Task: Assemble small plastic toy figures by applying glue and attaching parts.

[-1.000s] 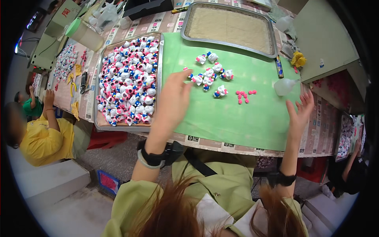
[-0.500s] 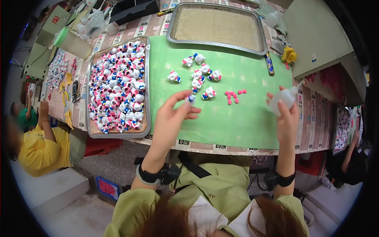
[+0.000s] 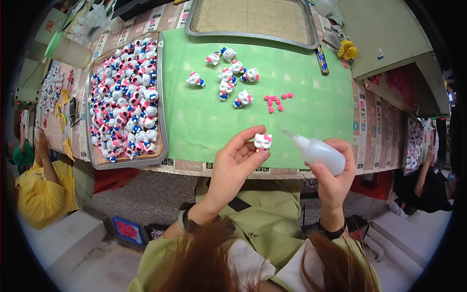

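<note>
Between thumb and fingers, my left hand point(image 3: 237, 163) holds a small white cat figurine point(image 3: 262, 141) with a pink bow, upright above the front of the green mat point(image 3: 311, 78). My right hand point(image 3: 335, 175) is wrapped round a translucent white squeeze bottle point(image 3: 319, 153). The bottle lies tilted, its thin nozzle pointing toward the figurine but apart from it. Farther back on the mat stand and lie several like figurines point(image 3: 226, 75). A small group of pink pieces point(image 3: 278, 101) lies to their right.
A metal tray point(image 3: 163, 121) heaped with figurines stands at left. Another metal tray point(image 3: 314, 34), lined with tan sheeting, sits at the back. A dark tube point(image 3: 322, 60) lies at the mat's right edge, near a grey cabinet point(image 3: 379, 34). A person in yellow point(image 3: 48, 190) sits at left.
My left hand has moved right and nearer with the figurine, its front now showing. My right hand has brought the bottle nearer and tipped its nozzle leftward. The view has shifted somewhat.
</note>
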`<state>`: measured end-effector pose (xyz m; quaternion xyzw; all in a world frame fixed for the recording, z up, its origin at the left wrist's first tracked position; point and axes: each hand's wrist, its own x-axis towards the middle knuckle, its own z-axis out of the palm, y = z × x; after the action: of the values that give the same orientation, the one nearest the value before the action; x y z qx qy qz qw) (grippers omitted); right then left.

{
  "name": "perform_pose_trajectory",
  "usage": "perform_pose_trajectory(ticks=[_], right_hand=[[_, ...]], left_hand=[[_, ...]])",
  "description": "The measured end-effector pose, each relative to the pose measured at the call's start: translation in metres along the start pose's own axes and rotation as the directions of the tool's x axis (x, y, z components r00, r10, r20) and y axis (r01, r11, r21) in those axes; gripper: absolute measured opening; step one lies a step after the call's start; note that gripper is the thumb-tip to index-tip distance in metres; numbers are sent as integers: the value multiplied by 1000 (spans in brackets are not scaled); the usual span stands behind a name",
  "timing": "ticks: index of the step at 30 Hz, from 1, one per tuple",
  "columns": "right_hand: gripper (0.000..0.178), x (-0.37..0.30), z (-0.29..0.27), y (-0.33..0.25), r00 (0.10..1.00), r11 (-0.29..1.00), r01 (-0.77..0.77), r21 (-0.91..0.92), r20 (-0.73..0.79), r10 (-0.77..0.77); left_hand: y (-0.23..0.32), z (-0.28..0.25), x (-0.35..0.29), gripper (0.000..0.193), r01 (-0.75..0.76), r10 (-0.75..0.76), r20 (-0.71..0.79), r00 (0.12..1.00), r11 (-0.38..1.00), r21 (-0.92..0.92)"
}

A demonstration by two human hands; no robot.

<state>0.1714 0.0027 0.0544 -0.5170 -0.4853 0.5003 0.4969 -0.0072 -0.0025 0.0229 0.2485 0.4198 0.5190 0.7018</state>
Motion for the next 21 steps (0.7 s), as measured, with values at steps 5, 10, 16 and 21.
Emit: perform_pose_trajectory(ticks=[5,10,16,21], right_hand=[[44,-2,4,1,930,928,368,-67,12,-368],[47,-5,-1,-1,853,832,519,-196,179,-490],[48,-6,-1,1,849,809,528,-259,196,-491],[46,-5,1,0,854,811,519,-270,196,-481]], left_hand=[[-1,2,-3,40,-66,69,-15,998,989,131],[-3,2,-5,39,-89,98,-35,995,976,198],[-1,4,-7,38,-69,77,-34,996,977,203],[-1,4,-8,38,-87,94,-25,995,975,206]])
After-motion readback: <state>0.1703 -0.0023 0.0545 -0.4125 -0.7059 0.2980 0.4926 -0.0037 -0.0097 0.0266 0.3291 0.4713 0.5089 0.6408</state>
